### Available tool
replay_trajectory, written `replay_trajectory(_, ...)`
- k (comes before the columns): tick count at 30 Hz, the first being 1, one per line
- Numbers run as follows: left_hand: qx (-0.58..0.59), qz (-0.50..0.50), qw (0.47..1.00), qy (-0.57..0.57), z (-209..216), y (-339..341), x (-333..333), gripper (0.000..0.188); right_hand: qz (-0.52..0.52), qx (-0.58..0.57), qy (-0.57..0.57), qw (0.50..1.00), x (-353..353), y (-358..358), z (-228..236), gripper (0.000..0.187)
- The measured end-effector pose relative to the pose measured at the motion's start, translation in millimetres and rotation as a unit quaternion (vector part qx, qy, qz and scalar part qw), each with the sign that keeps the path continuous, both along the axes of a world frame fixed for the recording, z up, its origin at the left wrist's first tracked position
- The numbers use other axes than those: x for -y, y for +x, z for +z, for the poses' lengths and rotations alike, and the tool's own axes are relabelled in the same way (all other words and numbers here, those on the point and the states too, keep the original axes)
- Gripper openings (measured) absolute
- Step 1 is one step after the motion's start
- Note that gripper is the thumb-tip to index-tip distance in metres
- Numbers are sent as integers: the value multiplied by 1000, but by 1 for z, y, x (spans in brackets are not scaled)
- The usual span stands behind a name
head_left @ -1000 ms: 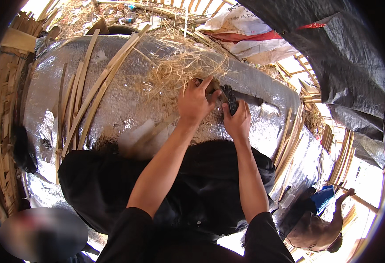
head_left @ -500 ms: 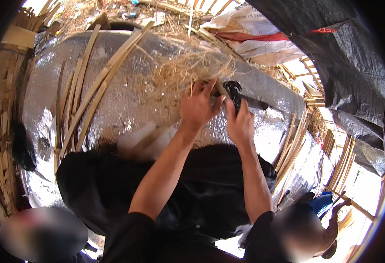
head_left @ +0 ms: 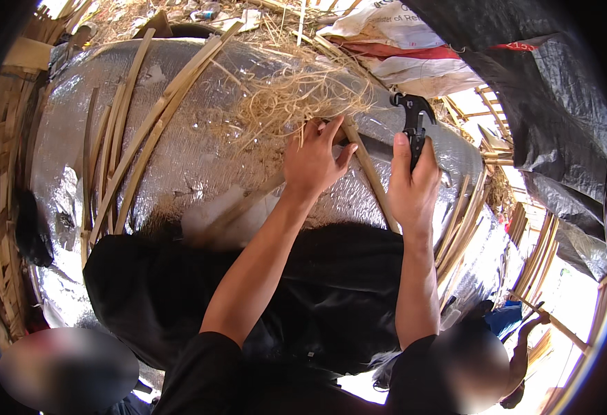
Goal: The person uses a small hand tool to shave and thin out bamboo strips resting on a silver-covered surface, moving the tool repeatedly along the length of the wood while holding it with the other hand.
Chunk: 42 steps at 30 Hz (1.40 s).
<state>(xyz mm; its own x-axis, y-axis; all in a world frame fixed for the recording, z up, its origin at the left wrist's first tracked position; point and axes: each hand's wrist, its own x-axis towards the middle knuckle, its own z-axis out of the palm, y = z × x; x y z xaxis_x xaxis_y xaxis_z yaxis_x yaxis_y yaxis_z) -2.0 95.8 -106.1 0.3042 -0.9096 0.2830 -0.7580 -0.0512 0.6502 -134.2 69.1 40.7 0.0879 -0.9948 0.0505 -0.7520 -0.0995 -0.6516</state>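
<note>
Silver sheet [head_left: 200, 145] underneath. White-and-red sacking [head_left: 379, 31] beyond, contents hidden. One heap of pale shavings [head_left: 293, 104]. One bamboo strip [head_left: 369, 169] crossing one dark bar [head_left: 381, 149]. Left hand [head_left: 314, 162] at bar's end, fingers half-curled, grip unclear. Right hand [head_left: 414, 183] wrapped round one black hammer-headed tool [head_left: 414, 111], right of strip.

Bare left hand [head_left: 310, 163]: back uppermost, index finger extended, thumb splayed toward bare right hand [head_left: 415, 185]. Latter apart, fingers curled closed, thumb pointing forward. Left forearm [head_left: 258, 266] slants behind its hand; right forearm [head_left: 419, 287] nearly straight.
</note>
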Motion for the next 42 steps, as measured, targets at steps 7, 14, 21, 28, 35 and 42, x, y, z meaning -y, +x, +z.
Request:
replay_trajectory(7, -16, 6, 1000, -17, -1, -3, 3, 64, 25, -13, -22, 999, -7, -5, -35, 28)
replay_trajectory(14, -30, 1, 1000, 4, 1, -4, 2, 61, 45, -151, -15, 987, -16, -3, -54, 41)
replay_trajectory(21, 23, 10, 999, -27, -1, 0, 1, 54, 15, -8, -3, 1000, -19, -9, -46, 33)
replay_trajectory(28, 0, 7, 1000, 20, 2, -1, 5, 58, -1, -21, 69, 997, -5, 4, -30, 39)
replay_trajectory(35, -44, -1, 998, 45, -1, -2, -4, 58, 66, -87, -36, 993, -5, -10, -62, 37)
replay_trajectory(42, -81, -24, 995, 45, -6, -1, 3, 59, 71, -122, 35, 989, 3, -17, -79, 53)
